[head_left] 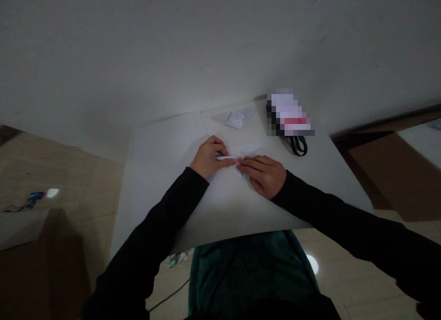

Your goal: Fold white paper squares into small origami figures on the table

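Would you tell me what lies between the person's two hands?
In the head view, folded white paper lies between the left hand and the right hand.

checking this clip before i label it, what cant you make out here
folded paper: head view, its middle hidden by the left hand and right hand
packet: head view, blurred by pixelation, print unreadable
blue thing: head view, too small and dim to name
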### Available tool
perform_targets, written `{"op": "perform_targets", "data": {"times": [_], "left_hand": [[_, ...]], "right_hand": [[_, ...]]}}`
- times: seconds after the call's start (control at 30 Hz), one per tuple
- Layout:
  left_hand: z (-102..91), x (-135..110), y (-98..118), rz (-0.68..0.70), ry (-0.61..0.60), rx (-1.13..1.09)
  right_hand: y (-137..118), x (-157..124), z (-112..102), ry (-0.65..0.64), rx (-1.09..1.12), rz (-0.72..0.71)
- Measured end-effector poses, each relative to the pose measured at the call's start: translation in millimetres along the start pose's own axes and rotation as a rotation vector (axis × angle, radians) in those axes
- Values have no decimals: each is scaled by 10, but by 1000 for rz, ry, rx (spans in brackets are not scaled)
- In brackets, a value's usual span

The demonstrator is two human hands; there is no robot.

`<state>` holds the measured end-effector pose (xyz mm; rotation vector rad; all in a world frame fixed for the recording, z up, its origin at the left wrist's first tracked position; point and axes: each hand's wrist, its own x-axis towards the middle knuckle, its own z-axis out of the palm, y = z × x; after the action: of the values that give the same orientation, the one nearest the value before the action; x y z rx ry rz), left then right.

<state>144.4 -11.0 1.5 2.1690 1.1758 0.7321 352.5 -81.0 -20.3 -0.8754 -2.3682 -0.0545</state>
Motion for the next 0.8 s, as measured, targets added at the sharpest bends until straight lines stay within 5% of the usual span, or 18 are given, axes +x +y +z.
{"op": "perform_targets", "data": {"times": [0.47, 0.57, 0.8], "left_hand": [[10, -54, 34, 125, 111, 59], [-26, -216, 185, 256, 198, 163], [177, -774, 482, 304, 19, 412]], "right_hand": [[321, 113, 58, -49, 172, -81], [324, 129, 71, -53, 160, -60], [312, 127, 68, -78, 166, -38]]}}
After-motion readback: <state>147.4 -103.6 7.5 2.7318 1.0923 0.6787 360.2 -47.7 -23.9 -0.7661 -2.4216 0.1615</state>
